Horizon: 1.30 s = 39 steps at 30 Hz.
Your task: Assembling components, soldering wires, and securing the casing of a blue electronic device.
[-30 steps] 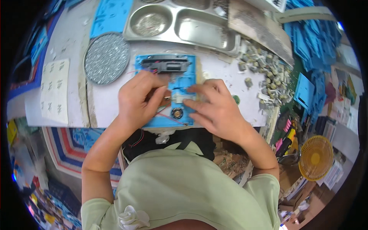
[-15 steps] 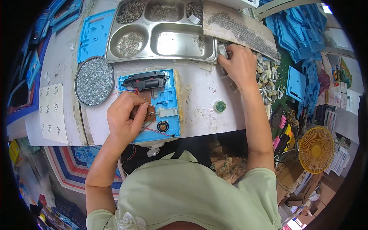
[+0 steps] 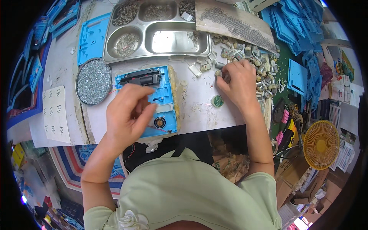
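Observation:
A blue plastic casing point(image 3: 165, 94) lies on a work pad at the table's front. It carries a black elongated module point(image 3: 145, 79), a small round speaker point(image 3: 160, 122), a white rectangular part point(image 3: 165, 108) and thin wires. My left hand point(image 3: 128, 113) hovers over the casing's left side, thumb and fingers apart, hiding what lies beneath. At the edge of a pile of small silver motors with cream ends point(image 3: 264, 78), my right hand point(image 3: 240, 80) has its fingertips curled together. What sits between them is mostly hidden. A small green round container point(image 3: 217, 101) stands below that hand.
A steel compartment tray point(image 3: 143, 59) with small metal parts stands at the back. Left of the casing is a round dish of screws point(image 3: 93, 81). A board with rows of small parts point(image 3: 235, 25) lies back right. Blue panels point(image 3: 297, 78) and a yellow fan point(image 3: 321, 145) stand right.
My left hand has risen off the casing's brown board, and its fingers have spread. My right hand has come nearer, away from the tray's corner, uncovering motors there. The whole view has shifted slightly.

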Tool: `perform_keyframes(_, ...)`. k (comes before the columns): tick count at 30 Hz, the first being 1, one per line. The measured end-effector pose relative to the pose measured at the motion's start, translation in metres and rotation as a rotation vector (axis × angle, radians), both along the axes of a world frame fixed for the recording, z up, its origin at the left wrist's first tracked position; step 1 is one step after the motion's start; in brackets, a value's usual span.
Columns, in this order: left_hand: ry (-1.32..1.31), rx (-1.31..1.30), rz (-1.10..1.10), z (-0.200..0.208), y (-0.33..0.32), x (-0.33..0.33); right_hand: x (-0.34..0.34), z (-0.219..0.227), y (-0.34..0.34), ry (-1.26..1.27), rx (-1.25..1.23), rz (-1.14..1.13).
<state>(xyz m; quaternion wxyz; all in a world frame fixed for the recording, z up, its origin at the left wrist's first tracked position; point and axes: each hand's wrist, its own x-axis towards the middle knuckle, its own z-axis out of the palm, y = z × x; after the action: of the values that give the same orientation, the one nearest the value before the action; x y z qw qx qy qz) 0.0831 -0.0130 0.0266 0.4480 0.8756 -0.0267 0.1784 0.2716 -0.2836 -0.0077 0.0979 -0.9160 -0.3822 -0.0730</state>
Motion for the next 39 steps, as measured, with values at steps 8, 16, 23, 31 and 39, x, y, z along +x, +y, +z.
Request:
perform_keyframes(8, 0.874, -0.502, -0.455, 0.017, -0.032, 0.087, -0.060, 0.054, 0.024, 0.152, 0.420, 0.224)
perform_keyframes(16, 0.968, -0.884, -0.600, 0.021, -0.037, 0.099, -0.078, 0.035, -0.002, 0.705, 0.944, -0.021)
perform_keyframes(23, 0.524, -0.274, -0.530, -0.003, -0.038, 0.179, -0.067, 0.026, -0.030, 1.227, 1.442, -0.146)
perform_keyframes(31, 0.031, 0.193, 0.019, -0.036, -0.003, 0.250, -0.067, 0.007, -0.041, 1.454, 1.589, -0.100)
perform_keyframes(39, 0.165, 0.216, 0.034, -0.041, 0.002, 0.253, -0.068, 0.001, -0.049, 1.488, 1.572, -0.065)
